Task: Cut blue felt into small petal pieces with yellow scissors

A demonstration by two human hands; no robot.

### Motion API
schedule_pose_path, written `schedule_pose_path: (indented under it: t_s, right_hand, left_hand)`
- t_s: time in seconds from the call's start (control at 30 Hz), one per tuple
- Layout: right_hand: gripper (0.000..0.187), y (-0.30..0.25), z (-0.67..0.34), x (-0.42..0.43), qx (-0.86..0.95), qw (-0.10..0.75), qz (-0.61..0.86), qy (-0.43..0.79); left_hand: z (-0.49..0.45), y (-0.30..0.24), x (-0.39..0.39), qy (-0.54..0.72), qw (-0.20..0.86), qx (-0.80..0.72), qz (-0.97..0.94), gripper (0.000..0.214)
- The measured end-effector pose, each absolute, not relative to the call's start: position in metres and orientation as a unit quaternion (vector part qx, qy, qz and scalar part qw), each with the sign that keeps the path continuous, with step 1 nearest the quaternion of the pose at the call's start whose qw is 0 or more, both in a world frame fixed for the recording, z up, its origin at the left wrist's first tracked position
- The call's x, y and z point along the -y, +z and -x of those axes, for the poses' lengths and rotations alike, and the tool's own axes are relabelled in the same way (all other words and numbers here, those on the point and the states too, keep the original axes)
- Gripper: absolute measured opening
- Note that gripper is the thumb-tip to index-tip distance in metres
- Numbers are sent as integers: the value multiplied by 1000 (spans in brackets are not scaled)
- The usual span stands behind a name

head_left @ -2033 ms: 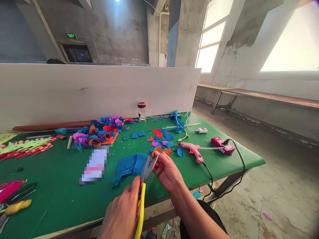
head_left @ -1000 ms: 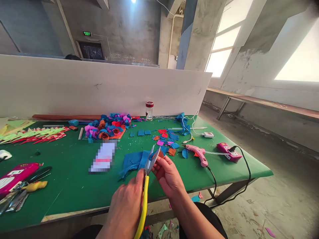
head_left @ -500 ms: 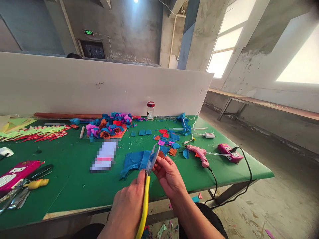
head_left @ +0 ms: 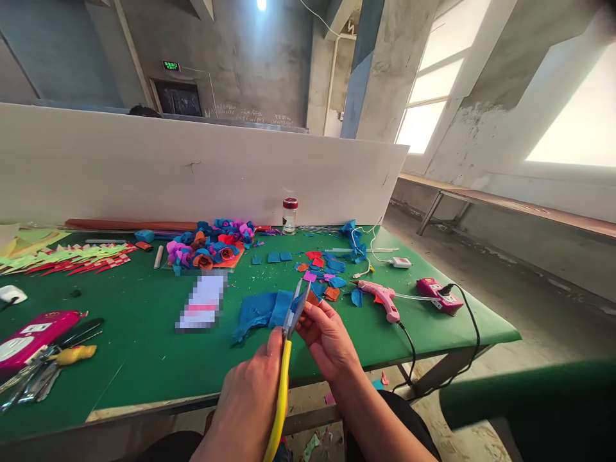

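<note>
My left hand [head_left: 251, 384] is closed around the scissors [head_left: 285, 378], which have yellow handles. Their metal blades are parted and point away from me, over the table. My right hand [head_left: 330, 340] pinches a small piece of brown crepe paper [head_left: 314, 298] right beside the blades. Fingers hide part of that piece. Behind the blades, a crumpled strip of blue crepe paper [head_left: 257, 311] lies on the green table [head_left: 158, 366]. Small red, purple, orange and blue paper pieces [head_left: 337, 264] are scattered just beyond my right hand.
To the right lie a pink glue gun [head_left: 380, 296] and a magenta power strip [head_left: 437, 295] with a black cable. Paper flowers [head_left: 206, 247] are heaped at the back, near a red-lidded jar [head_left: 289, 217]. Tools [head_left: 48, 366] lie left. A white board [head_left: 202, 167] stands behind.
A dark green shape has come into view at the lower right. The view has shifted slightly. Both hands keep nearly the same pose around the scissors and the brown paper.
</note>
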State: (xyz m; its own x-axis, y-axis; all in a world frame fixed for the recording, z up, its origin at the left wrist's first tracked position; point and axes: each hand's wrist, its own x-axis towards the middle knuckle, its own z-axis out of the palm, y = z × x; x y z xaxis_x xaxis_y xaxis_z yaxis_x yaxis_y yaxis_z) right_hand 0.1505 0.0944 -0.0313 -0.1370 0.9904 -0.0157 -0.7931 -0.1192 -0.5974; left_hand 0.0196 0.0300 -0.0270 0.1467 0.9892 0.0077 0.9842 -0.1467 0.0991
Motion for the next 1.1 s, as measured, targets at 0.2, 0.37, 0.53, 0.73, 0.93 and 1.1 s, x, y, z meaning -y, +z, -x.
schedule_pose_path:
  t_s: [0.2,0.37,0.53,0.73,0.93,1.1]
  right_hand:
    - [26,-28,-153,-93,248,608,215,723]
    - [26,-27,-158,-95,274,597,217,722]
    - [24,-27,-168,-98,332,573,226,714]
    - [26,-25,-182,-103,384,535,240,714]
    - [25,-30,-184,-106,385,530,231,719]
    - [24,-31,-180,-105,375,533,205,730]
  left_hand:
    - [-21,-23,-31,9,50,-666,-744,63]
    - [-21,-18,-29,-10,55,-660,-749,61]
    - [-21,-14,-26,-19,54,-673,-737,49]
    - [-17,-20,-25,-27,48,-655,-754,49]
    - [-16,-22,-26,-11,93,-643,-760,48]
    - [-18,-18,-25,-9,112,-648,-753,55]
